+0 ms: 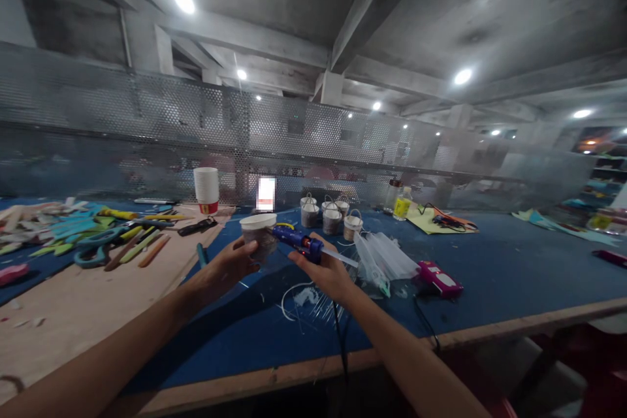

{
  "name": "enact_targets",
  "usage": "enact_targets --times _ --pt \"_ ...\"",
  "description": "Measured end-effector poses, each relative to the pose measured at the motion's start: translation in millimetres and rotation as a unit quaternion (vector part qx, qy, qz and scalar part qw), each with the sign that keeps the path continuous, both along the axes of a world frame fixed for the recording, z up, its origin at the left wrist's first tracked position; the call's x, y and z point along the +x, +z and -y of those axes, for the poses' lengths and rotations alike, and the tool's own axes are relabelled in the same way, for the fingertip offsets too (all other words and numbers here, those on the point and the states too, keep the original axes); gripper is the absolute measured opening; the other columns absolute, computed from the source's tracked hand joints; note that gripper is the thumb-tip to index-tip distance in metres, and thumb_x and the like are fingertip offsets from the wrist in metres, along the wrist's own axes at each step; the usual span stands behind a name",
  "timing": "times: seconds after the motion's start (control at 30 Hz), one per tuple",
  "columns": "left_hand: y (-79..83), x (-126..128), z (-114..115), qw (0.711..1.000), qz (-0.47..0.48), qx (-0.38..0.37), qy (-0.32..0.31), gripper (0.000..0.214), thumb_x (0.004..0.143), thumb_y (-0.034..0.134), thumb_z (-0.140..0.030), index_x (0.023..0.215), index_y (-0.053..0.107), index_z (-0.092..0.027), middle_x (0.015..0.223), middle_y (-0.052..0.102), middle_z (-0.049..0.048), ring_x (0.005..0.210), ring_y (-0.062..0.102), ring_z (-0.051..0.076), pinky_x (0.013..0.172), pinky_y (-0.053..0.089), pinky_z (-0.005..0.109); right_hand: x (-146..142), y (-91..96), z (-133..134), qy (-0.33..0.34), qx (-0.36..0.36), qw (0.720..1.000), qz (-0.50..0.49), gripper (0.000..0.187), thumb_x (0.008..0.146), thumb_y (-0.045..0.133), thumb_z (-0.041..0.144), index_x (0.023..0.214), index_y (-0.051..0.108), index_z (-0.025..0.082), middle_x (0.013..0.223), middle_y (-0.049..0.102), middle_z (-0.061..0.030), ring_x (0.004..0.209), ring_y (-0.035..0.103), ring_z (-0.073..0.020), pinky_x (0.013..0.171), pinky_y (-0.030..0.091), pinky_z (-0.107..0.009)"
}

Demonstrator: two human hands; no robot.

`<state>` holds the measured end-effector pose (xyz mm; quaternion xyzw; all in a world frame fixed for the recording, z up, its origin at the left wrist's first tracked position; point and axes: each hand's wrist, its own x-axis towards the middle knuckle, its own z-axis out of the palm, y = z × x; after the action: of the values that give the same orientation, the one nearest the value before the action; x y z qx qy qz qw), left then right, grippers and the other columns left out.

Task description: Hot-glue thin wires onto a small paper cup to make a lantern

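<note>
Round paper cup, plastic glue gun

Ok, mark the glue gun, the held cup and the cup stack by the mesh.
glue gun (298, 241), head view, on its blue body.
cup (258, 222), head view, on its pale rim.
cup stack (206, 186), head view, on its white side.

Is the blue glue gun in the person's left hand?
No, the blue plastic glue gun sits in the right hand, while the left hand holds a small grey cup with a white rim.
</note>
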<state>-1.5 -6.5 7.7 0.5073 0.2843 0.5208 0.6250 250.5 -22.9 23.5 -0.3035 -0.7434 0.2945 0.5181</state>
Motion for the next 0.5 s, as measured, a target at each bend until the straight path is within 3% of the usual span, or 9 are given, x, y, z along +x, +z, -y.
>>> enact_targets --times 0.17,0.5 --pt "-0.5 -0.8 0.2 1.0 -0.003 -0.001 -0.004 0.032 0.09 0.076 -0.039 0.12 0.076 -0.028 0.127 0.077 0.0073 0.105 0.073 0.024 0.082 0.056 0.029 -0.2 -4.6 -3.8 -0.004 -0.007 1.0 -0.013 0.039 0.087 0.075 0.052 0.08 0.051 0.022 0.074 0.046 0.0046 0.067 0.041 -0.0123 0.062 0.036 -0.025" --pt "-3.1 -1.6 -2.0 1.0 0.003 -0.003 -0.015 0.032 0.092 0.072 -0.039 0.122 0.076 -0.028 0.129 0.077 0.0077 0.104 0.074 0.024 0.082 0.056 0.029 2.4 -7.0 -7.6 -0.007 -0.011 1.0 -0.01 0.035 0.087 0.075 0.052 0.086 0.06 0.02 0.078 0.055 0.0024 0.07 0.046 -0.0137 0.067 0.042 -0.027"
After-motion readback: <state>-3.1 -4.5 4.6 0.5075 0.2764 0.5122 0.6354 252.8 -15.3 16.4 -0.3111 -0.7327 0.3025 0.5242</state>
